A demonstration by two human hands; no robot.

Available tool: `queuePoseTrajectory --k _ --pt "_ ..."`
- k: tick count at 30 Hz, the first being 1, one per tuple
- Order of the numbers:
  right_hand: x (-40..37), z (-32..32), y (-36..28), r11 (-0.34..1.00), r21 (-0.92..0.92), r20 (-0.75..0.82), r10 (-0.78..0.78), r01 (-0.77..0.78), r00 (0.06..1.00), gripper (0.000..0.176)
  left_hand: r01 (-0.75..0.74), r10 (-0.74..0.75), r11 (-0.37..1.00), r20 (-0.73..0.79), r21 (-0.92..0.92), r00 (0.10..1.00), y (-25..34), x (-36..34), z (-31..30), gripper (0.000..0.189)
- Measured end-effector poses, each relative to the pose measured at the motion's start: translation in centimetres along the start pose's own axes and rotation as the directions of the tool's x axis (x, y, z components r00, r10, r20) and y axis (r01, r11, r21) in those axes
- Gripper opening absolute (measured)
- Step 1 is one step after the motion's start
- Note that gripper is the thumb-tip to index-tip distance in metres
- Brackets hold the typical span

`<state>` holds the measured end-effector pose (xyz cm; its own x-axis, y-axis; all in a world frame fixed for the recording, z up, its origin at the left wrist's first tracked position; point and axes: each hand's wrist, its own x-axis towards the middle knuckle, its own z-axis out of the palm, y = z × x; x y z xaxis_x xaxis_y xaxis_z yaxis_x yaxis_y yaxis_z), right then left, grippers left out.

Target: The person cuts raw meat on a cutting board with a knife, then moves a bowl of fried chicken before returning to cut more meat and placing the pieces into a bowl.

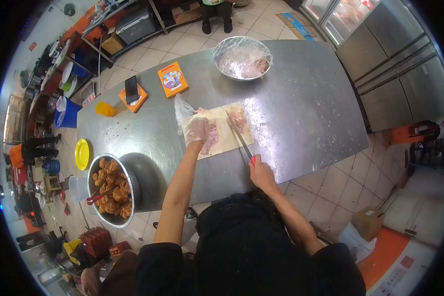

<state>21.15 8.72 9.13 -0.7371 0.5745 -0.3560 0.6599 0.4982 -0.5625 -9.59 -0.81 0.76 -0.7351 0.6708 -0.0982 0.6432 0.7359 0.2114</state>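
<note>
A pale cutting board [222, 145] lies on the steel table in front of me. My left hand [198, 129], in a clear plastic glove, presses down with curled fingers on raw meat [212, 137] at the board's left side. My right hand [261, 172] grips the red handle of a long knife [239, 135], whose blade slants across the board, its tip toward the far edge. Cut meat pieces [238, 120] lie to the right of the blade. A crumpled clear plastic bag [182, 109] rests at the board's far left corner.
A metal bowl [242, 78] under plastic film stands at the back. On the left are a large bowl [134, 185] of fried chicken with red-handled tongs, a yellow plate [83, 154], a yellow cup [105, 109], a phone [131, 90] and an orange box [173, 80]. People are beyond the table.
</note>
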Motion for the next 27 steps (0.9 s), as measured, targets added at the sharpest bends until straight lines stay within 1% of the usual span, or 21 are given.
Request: queuePoseTrajectory --k 2,3,4,5,6,8,9,11,12,14,15,16,17,18,20,21,23,24,25,26,27 --pt "-0.2 0.0 0.6 1.000 0.020 0.004 -0.012 0.012 1.000 0.030 0.033 -0.032 0.998 0.016 -0.053 0.999 0.4 -0.2 -1.6 0.028" --pt "-0.4 -0.1 0.8 1.000 0.022 0.000 -0.011 0.011 1.000 0.030 0.028 -0.028 0.998 0.014 -0.052 1.000 1.2 -0.6 -3.8 0.028" --pt "-0.7 -0.3 0.9 0.999 0.034 0.002 -0.013 0.013 1.000 0.030 0.034 -0.032 0.999 0.082 -0.023 0.996 2.3 -1.4 -6.7 0.027" --pt "-1.0 -0.3 1.1 0.999 0.045 0.006 -0.014 0.014 1.000 0.031 0.038 -0.038 0.999 0.151 0.007 0.988 2.9 -1.7 -8.1 0.027" --pt "-1.1 -0.3 1.4 0.999 0.048 0.006 -0.012 0.012 1.000 0.031 0.035 -0.036 0.999 0.152 0.009 0.988 2.5 -1.6 -7.9 0.027" --pt "-1.5 -0.2 1.8 0.991 0.135 0.015 -0.025 0.023 1.000 0.033 -0.132 0.089 0.971 0.209 0.202 0.974 1.1 -1.4 -8.1 0.031" --pt "-1.7 -0.2 1.9 0.991 0.136 0.018 -0.025 0.022 1.000 0.033 -0.130 0.087 0.971 0.211 0.202 0.974 0.5 -1.5 -8.3 0.031" --pt "-2.0 -0.4 1.9 0.990 0.143 0.006 -0.004 0.003 1.000 0.033 -0.274 0.262 0.950 0.095 0.147 0.960 -0.3 -1.8 -9.2 0.032" --pt "-2.1 -0.3 2.0 0.990 0.142 0.009 -0.007 0.005 1.000 0.033 -0.271 0.259 0.951 0.095 0.147 0.961 0.1 -2.0 -10.7 0.032" --pt "-2.1 -0.3 2.1 0.987 0.163 -0.002 -0.006 0.006 1.000 0.033 -0.162 0.173 0.979 0.076 -0.124 0.982 0.9 -2.4 -13.0 0.036" --pt "-2.2 -0.4 2.1 0.987 0.162 -0.001 -0.007 0.007 1.000 0.033 -0.161 0.171 0.979 0.075 -0.124 0.982 0.8 -2.5 -12.9 0.036" --pt "-2.2 -0.5 2.1 0.984 0.179 -0.001 -0.001 0.001 1.000 0.033 -0.115 0.142 0.915 0.042 -0.387 0.989 0.8 -2.5 -12.6 0.039" --pt "-2.3 -0.7 2.0 0.981 0.196 -0.002 0.005 -0.004 1.000 0.034 -0.073 0.106 0.779 0.017 -0.623 0.994 1.1 -2.5 -12.8 0.043" --pt "-2.3 -0.9 1.9 0.981 0.195 -0.004 0.006 -0.005 1.000 0.034 -0.074 0.108 0.778 0.016 -0.624 0.994 1.4 -2.6 -13.1 0.043" --pt "-2.4 -1.3 1.6 0.974 0.226 0.001 0.008 -0.008 1.000 0.035 -0.105 0.110 0.699 -0.038 -0.708 0.993 1.8 -2.8 -13.6 0.048" --pt "-2.4 -1.5 1.4 0.974 0.226 -0.002 0.009 -0.009 1.000 0.035 -0.107 0.113 0.698 -0.039 -0.708 0.993 1.8 -2.6 -13.5 0.048" --pt "-2.5 -1.8 1.1 0.973 0.229 0.002 0.019 -0.019 1.000 0.036 -0.012 0.033 0.765 0.021 -0.644 0.999 1.4 -2.1 -13.0 0.044" --pt "-2.5 -1.8 1.2 0.973 0.229 0.001 0.021 -0.021 1.000 0.036 -0.013 0.035 0.764 0.022 -0.645 0.999 1.3 -1.7 -12.6 0.044" --pt "-2.5 -1.9 1.2 0.972 0.234 0.002 0.026 -0.026 1.000 0.036 -0.113 0.124 0.928 0.009 -0.354 0.992 1.2 -1.2 -12.2 0.043" --pt "-2.6 -1.8 1.2 0.970 0.239 0.005 0.029 -0.029 1.000 0.035 -0.208 0.209 0.978 0.027 -0.022 0.978 0.9 -0.8 -11.5 0.042" --pt "-2.6 -1.8 1.1 0.970 0.241 0.010 0.022 -0.023 1.000 0.035 -0.200 0.201 0.980 0.026 -0.017 0.979 0.4 -0.5 -10.0 0.042"
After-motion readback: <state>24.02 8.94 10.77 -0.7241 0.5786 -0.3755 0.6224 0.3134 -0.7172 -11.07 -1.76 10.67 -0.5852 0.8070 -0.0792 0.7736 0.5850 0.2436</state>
